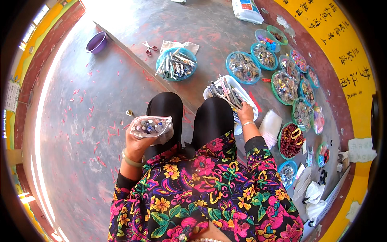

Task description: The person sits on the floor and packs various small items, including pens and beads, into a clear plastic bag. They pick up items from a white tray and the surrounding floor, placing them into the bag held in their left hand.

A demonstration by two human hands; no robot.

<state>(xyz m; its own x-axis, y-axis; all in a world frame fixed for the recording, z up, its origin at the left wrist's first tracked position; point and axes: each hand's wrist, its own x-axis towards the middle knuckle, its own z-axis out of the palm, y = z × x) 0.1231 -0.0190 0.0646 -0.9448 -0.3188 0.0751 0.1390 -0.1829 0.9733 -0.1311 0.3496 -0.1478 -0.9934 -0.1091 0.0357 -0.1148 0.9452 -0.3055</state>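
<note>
My left hand (138, 146), with a pale bangle on its wrist, is closed around a clear zip bag (165, 133) in front of my left knee. Upright pens (150, 126) fill the bag, their ends showing at its mouth. On the right, my right hand (246, 113) reaches into a white plastic basket (252, 98) beside my right knee. Its fingers are curled on the loose pens (228, 92) there; how many they grip is hidden. My knee covers part of the basket.
Ahead stands a blue basket of pens (177, 64), near scissors (149, 49) and a purple basin (96, 42). Several round trays of small items (243, 67) crowd the right side. Clear plastic bags (270, 125) lie beside my right wrist. Red scraps (100, 161) litter the concrete floor.
</note>
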